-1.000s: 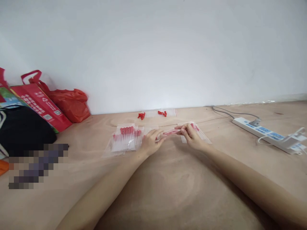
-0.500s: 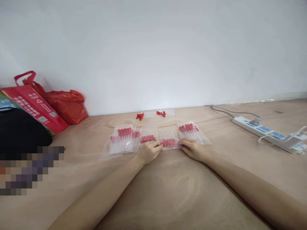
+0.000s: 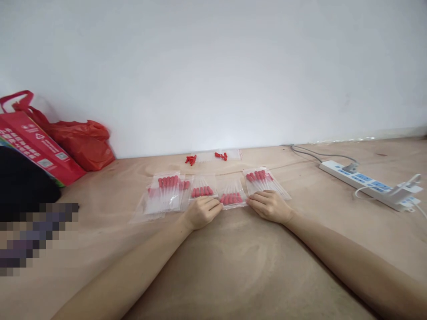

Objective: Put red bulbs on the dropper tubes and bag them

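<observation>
Between my hands a clear zip bag lies flat, with several red-headed white sticks in it, heads toward me. My left hand has its fingers closed on the bag's near left corner. The near right corner is in the closed fingers of my right hand. Just left is a similar bag, partly behind my left hand. Farther left lie overlapping bags of red-headed sticks. One more filled bag rests beyond my right hand.
Loose red pieces and a clear bag with red pieces lie near the wall. A white power strip with cables is at right. Red bags and a black item stand at left.
The view has shifted slightly, moving the scene left. The near edge of the middle bag now lies flatter, and my right hand's fingers are closer together.
</observation>
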`<state>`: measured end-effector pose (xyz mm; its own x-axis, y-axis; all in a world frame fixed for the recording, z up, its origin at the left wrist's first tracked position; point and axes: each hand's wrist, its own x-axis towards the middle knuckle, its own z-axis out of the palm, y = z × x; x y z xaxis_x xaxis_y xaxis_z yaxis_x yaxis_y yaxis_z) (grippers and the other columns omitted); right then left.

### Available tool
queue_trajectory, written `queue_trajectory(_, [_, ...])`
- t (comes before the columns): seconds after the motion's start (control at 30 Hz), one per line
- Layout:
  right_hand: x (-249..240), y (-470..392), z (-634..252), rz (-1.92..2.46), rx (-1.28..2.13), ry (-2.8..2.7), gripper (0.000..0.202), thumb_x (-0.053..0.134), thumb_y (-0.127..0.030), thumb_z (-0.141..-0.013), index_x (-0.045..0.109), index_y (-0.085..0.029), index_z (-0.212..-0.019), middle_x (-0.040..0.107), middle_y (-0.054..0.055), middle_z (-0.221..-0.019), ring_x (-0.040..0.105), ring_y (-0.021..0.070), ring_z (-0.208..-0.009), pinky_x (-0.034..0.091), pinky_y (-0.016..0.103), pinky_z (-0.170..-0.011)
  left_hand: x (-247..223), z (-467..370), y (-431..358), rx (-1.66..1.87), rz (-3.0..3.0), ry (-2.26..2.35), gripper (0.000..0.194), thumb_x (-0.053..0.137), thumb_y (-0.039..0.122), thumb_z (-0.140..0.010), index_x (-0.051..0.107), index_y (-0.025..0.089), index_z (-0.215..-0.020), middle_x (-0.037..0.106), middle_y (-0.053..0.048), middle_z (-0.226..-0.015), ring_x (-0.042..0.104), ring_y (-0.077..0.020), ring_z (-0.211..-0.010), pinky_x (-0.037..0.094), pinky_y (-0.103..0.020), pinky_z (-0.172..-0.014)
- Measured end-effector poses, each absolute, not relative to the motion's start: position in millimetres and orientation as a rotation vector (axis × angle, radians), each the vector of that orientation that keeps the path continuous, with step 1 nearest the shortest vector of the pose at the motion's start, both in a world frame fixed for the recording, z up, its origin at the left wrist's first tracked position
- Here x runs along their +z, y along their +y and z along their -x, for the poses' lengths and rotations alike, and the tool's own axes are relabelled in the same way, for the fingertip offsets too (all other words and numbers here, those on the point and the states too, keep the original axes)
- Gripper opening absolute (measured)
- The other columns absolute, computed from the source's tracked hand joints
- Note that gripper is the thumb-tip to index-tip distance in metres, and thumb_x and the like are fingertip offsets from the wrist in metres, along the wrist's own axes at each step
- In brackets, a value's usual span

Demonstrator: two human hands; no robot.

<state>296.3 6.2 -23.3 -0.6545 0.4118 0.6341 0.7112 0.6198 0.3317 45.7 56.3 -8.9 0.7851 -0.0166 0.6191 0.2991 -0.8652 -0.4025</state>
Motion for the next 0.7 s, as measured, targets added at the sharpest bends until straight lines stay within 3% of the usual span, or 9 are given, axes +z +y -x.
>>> queue_trajectory(0.33, [-20,6,-292,0.918,-0.838,-2.333,0.029,0.038,-0.015,-0.086,0.059,-0.016,-0.065,0.061,0.003,-0.063,0.049,0.01,-0.059,0.028,0.026,-0.054,-8,-48,57,-0.866,2.532,-0.239,0.025,0.04,0.013,-0.085,0.06,0.016,-0.07,0.063,-0.002,-0.062,0.06,-0.0124,-0.059,0.048,-0.024,-0.056])
queue_trajectory(0.7, [-21,11,-252,0.874,-0.882,-2.249,0.017,0.047,-0.017,-0.083,0.061,-0.017,-0.074,0.059,0.002,-0.066,0.045,0.0126,-0.065,0.026,0.027,-0.052,-12,-54,58,-0.961,2.546,-0.275,0.024,0.043,0.015,-0.085,0.061,0.015,-0.069,0.064,-0.001,-0.064,0.06,-0.0118,-0.058,0.048,-0.024,-0.054])
